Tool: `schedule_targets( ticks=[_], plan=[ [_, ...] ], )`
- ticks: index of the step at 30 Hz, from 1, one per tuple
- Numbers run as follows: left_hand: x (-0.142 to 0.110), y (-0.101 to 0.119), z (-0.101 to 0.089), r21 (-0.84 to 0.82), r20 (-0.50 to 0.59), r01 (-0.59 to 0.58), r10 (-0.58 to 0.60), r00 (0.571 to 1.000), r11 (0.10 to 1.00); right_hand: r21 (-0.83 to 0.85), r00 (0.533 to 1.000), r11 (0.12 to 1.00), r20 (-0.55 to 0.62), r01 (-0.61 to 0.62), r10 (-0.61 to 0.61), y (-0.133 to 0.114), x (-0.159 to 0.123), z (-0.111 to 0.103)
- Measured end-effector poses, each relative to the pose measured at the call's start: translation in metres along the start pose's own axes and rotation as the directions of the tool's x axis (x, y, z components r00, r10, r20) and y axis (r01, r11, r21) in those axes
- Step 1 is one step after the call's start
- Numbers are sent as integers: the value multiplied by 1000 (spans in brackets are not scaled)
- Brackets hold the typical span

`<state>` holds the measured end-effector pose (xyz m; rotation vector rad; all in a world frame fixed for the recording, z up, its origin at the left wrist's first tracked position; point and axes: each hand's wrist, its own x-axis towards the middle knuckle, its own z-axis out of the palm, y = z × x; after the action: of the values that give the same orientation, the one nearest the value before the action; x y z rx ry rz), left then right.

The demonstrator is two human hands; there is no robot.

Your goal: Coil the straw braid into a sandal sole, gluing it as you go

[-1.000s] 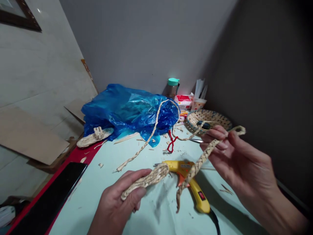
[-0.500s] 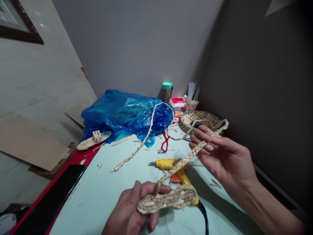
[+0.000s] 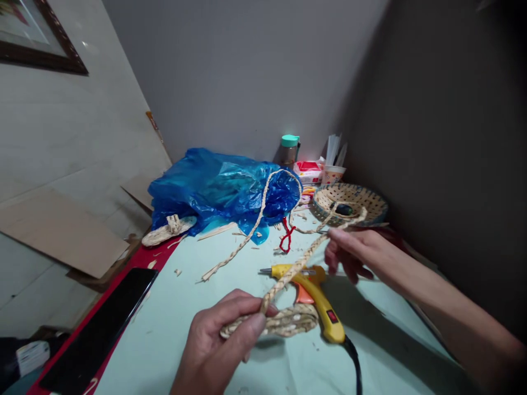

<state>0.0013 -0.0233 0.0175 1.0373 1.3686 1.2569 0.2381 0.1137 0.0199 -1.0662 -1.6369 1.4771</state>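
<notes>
My left hand (image 3: 224, 337) is closed on a small woven straw sole (image 3: 284, 323), thumb on top, held just above the pale green table (image 3: 173, 329). A braided straw cord (image 3: 294, 269) runs up from the sole to my right hand (image 3: 354, 252), whose fingers curl around it. The cord goes on past that hand toward a woven basket (image 3: 352, 203). A yellow hot glue gun (image 3: 313, 293) lies on the table under the cord, its nozzle pointing left.
A blue plastic bag (image 3: 222, 189) lies at the back with a second braid (image 3: 247, 236) over it. Another straw sole (image 3: 167, 230), red yarn (image 3: 287, 238), a teal-capped jar (image 3: 289, 149), a paper cup (image 3: 332, 173) and a black phone (image 3: 99, 329) sit around. Walls stand behind and right.
My right hand dropped lower and toward the table, sliding along the braid. The left hand tilted the straw sole flatter and held it near the glue gun.
</notes>
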Motion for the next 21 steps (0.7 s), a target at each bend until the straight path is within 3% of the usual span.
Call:
schedule_targets(
  ticks=[2,3,4,5,6,8,9,10,12,18,21],
  plan=[
    [2,-2,-1,99,-65,-75,81,995,992,-268,995,961,-50,73,-90,-7,-8,-1],
    [3,-3,-1,151,-89,-111,126,988,982,-446,969,880,-92,167,-230,-11,-13,1],
    [3,-4,-1,201,-99,-142,164,981,969,-605,909,749,-96,270,-405,-16,-18,5],
    [4,-6,1,246,-94,-165,193,977,955,-702,818,614,-78,361,-570,-21,-23,11],
    [4,-7,3,281,-76,-186,215,974,941,-726,725,497,4,476,-689,-24,-27,19],
    [4,-9,8,320,-19,-220,238,971,921,-669,648,350,263,656,-715,-25,-32,34],
    [4,-10,11,329,11,-235,245,969,915,-616,625,317,380,721,-682,-23,-34,41],
    [5,-10,14,332,36,-247,249,968,910,-573,606,305,457,761,-651,-19,-34,47],
    [6,-10,18,323,68,-267,259,963,908,-526,587,314,506,790,-632,-10,-33,53],
    [10,-12,19,186,70,-285,276,958,940,-418,597,431,467,799,-653,0,-30,45],
    [9,-13,15,205,40,-299,297,954,932,-388,662,536,429,749,-614,-8,-31,41]
  ],
)
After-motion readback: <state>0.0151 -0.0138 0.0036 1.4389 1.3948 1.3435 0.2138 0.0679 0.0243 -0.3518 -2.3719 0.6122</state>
